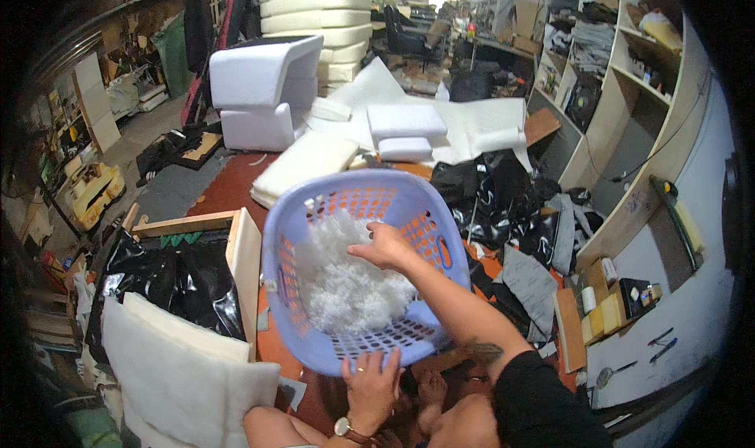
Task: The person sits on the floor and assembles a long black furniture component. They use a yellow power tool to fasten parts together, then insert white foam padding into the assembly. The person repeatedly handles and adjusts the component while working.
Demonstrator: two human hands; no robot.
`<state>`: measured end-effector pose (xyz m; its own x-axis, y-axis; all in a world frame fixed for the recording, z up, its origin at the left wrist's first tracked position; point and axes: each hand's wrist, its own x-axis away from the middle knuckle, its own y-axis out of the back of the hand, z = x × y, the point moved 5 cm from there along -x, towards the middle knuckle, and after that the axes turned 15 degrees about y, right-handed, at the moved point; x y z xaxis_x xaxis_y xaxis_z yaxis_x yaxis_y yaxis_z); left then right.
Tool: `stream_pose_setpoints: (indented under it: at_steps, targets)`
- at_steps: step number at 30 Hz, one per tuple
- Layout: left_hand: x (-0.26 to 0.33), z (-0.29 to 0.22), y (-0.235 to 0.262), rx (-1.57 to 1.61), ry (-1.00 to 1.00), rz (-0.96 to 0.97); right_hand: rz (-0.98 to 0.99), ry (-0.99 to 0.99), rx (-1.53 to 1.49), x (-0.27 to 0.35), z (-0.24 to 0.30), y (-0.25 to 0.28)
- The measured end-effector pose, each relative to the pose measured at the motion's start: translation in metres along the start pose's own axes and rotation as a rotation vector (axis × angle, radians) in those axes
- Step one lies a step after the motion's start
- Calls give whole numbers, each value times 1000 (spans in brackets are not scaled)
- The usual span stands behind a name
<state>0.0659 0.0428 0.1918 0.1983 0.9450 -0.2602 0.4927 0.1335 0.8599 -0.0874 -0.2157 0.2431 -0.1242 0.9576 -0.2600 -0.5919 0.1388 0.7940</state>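
Note:
A blue plastic laundry basket [277,306] with perforated sides tilts toward me, in the middle of the view. Fluffy white fibre stuffing [346,287] lies in a loose heap inside it. My left hand [371,393] holds the near rim, its fingers laid over the edge; a ring and a wristwatch [343,427] show on it. Over the basket's right half, my right hand [385,247] reaches in at the stuffing. Its thumb and fingers are apart, and no clump shows gripped between them.
To the left stands a wooden frame [245,271] with black covering and white padding [181,369]. Beyond the basket are foam slabs [307,163] and a white padded chair form [248,82]. Black material [491,196] heaps at right, beside shelving [621,110] and a tool-strewn table [637,385].

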Motion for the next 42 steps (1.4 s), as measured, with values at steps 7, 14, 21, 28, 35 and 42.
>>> stream_pose_setpoints:
  at_steps: [7, 14, 21, 28, 35, 42]
  targets:
    - [64, 5, -81, 76, 90, 388, -267, -513, -632, -39, -41, -109]
    - [6, 25, 1, -49, -96, -108, -183, -283, -1015, -32, 30, -36]
    - [-116, 39, 34, 152, 155, -159, -149, -108, -1148, 15, 41, 86]
    - [-152, 21, 59, 321, 198, -28, 236, -145, -1108, 66, 35, 24]
    - [-119, 51, 39, 178, 213, -119, 147, 443, -16, 98, 85, 31]
    - [-102, 37, 32, 267, 145, -242, 343, 320, 55, 106, 70, 20]
